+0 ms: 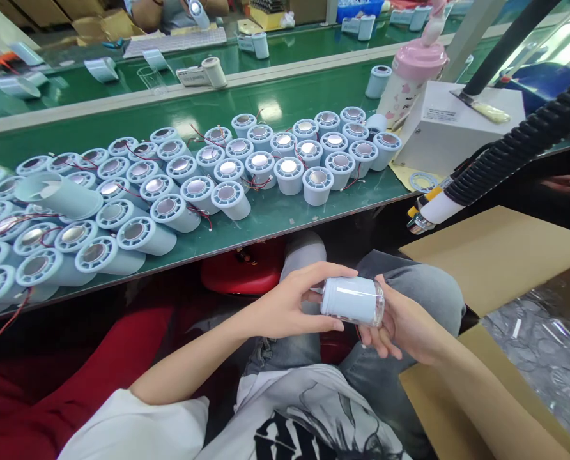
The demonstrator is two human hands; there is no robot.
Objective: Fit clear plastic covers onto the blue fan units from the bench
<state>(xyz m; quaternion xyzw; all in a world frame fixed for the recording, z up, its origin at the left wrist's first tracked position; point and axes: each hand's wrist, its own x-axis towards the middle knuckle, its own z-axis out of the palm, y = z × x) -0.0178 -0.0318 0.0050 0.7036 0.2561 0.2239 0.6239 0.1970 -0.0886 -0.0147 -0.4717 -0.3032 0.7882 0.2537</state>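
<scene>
A light blue cylindrical housing [349,299] lies on its side above my lap, with a clear plastic cup [379,304] around its right end. My left hand [297,303] grips the housing from the left, thumb and fingers curved about that end. At the other end, my right hand [400,322] holds the clear cup between thumb and palm, its lower fingers reaching underneath. Some thin wire shows beneath the cup near the right fingers. Many similar housings [289,172] stand or lean in rows on the green bench, several with red wires trailing.
At the right stands an open cardboard box [500,255] of clear plastic parts [539,358]. A black corrugated hose [510,147] with a metal tip hangs over it. A pink-lidded bottle [412,76] and white metal box [457,124] stand behind. Across the bench, another person's arm is visible.
</scene>
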